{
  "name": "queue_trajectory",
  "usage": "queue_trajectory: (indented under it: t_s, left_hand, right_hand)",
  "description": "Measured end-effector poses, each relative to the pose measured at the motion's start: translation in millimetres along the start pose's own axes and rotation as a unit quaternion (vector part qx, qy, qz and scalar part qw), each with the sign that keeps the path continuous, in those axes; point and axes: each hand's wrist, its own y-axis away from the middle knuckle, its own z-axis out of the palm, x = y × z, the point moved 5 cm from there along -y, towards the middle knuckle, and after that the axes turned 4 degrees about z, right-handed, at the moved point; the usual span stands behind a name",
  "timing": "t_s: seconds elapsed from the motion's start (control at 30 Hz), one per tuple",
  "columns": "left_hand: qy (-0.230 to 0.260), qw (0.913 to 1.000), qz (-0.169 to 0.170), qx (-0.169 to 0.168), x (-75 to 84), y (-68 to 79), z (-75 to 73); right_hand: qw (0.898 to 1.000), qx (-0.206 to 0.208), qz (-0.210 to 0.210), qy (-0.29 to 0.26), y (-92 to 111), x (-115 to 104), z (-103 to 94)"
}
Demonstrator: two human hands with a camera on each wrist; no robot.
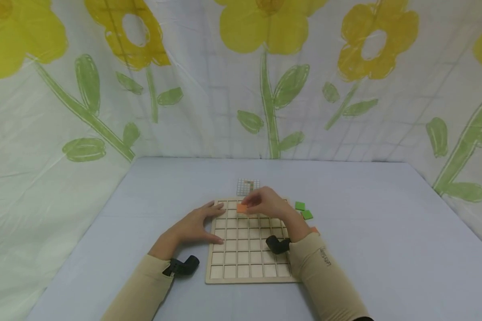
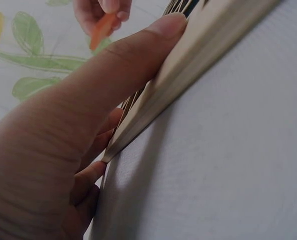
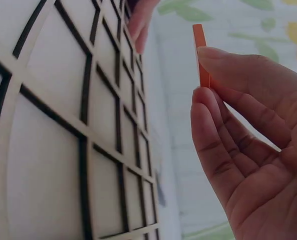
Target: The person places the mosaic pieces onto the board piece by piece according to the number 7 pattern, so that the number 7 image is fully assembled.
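Between thumb and fingertips my right hand (image 1: 267,203) pinches an orange square tile (image 1: 242,208). In the head view the tile overlaps the upper left part of a wooden grid board (image 1: 243,257); the right wrist view shows it raised off the board's face, edge-on. My left hand (image 1: 194,225) rests on the board's left edge, fingers spread, the thumb (image 2: 153,37) lying on the rim in the left wrist view. The grid cells that show hold bare wood. My right hand and forearm hide part of the board's right side.
A small printed grid card (image 1: 243,187) with a few coloured squares lies behind the board. Right of the board are two green tiles (image 1: 300,205) and an orange tile (image 1: 314,230) partly behind the right wrist. A flowered curtain (image 1: 209,111) hangs beyond the white table (image 1: 377,232).
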Motion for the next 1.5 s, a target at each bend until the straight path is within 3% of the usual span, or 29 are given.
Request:
queue_trajectory:
  t_s: [0.43, 1.5]
  left_hand:
    - [-0.008, 1.0, 0.0, 0.003, -1.2, 0.8, 0.0]
    - [-0.01, 0.9999, -0.006, 0.0, -2.2, -1.2, 1.4]
  right_hand:
    - [0.998, 0.014, 0.058, -0.015, -7, 21, 11.7]
    - [0.998, 0.01, 0.057, 0.036, -7, 19, 6.4]
